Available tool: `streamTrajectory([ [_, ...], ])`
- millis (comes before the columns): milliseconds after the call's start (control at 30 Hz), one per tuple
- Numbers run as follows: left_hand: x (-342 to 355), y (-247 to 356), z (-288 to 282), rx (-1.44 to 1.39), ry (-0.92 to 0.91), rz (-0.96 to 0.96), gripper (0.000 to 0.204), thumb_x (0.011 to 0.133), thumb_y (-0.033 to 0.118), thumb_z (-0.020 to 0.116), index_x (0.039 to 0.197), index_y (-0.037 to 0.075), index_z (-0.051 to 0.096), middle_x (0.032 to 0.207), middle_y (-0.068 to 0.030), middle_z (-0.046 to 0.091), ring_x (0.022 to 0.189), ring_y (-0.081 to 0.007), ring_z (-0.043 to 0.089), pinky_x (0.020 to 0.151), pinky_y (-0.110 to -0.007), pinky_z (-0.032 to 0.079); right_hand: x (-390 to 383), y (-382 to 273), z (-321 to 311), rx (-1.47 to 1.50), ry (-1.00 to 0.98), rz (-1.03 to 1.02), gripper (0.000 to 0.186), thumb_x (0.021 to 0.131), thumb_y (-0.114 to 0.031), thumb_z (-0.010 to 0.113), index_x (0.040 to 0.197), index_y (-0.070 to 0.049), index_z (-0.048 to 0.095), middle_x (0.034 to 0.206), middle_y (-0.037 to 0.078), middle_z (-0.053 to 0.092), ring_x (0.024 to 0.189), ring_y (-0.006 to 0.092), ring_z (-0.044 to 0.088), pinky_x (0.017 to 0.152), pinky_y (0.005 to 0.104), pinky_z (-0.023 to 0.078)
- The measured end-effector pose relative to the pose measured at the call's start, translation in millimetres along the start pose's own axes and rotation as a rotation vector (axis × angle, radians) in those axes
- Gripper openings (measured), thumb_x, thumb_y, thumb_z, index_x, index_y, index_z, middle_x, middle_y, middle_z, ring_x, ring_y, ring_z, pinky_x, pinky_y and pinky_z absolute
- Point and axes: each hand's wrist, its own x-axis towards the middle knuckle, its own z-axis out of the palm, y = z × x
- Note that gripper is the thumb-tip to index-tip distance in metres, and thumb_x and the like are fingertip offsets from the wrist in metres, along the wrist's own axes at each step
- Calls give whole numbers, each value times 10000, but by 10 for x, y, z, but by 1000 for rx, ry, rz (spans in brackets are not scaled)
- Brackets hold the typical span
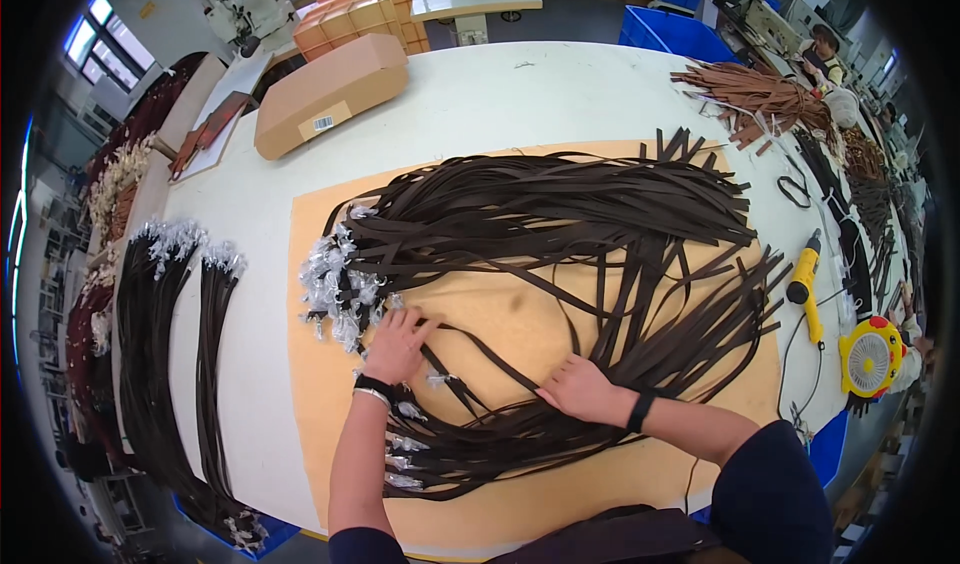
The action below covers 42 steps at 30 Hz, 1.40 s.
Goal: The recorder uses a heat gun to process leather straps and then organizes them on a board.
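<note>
A single dark brown flat strap (487,352) runs between my two hands, slightly bowed. My left hand (396,348) is closed on its left end, close to the strap ends wrapped in clear plastic (338,282). Farther right, the fingers of my right hand (582,390) close around the same strap. Beyond my hands lies a thick bundle of dark brown straps (560,202), its loose ends to the right. On the near side a second, looser bundle (520,446) curves below my hands and under my right forearm. Both bundles rest on a tan sheet (345,199).
The sheet covers part of a white table (560,89). More wrapped straps (150,334) hang over its left edge. A cardboard box (330,94) stands at far left. At right are a yellow corded tool (803,276), a yellow fan (872,359) and lighter brown straps (755,99).
</note>
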Motion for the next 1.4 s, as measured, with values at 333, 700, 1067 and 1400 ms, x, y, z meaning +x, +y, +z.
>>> streamTrajectory([
  [333,584,-232,84,-209,-139,-579,316,816,133,624,1126,96,577,966,-147,655,931,-349,635,809,-460,518,-1156,-872,-301,546,19,422,417,967,-381,602,1036,28,646,998,180,652,893,371,646,792,422,528],
  [700,-864,741,-67,-105,-256,-59,332,986,359,555,761,123,619,587,-122,621,563,-309,643,525,-453,473,661,886,-158,226,147,464,478,830,-139,615,1292,-57,525,1413,135,503,1135,365,590,923,469,504],
  [1067,-436,34,-259,-69,92,-129,391,757,119,693,1146,109,662,1157,-58,637,1094,-283,560,978,-432,428,747,1127,-380,-225,107,238,244,837,-138,560,1040,-31,641,1017,119,679,1013,283,660,861,449,521],
  [1400,326,-784,-99,213,-29,-295,446,767,120,680,1210,118,630,1237,-40,632,1201,-266,526,1131,-514,307,211,2538,-759,-367,3,690,349,896,-145,514,1224,-112,630,1055,109,695,1015,253,675,799,378,535],
])
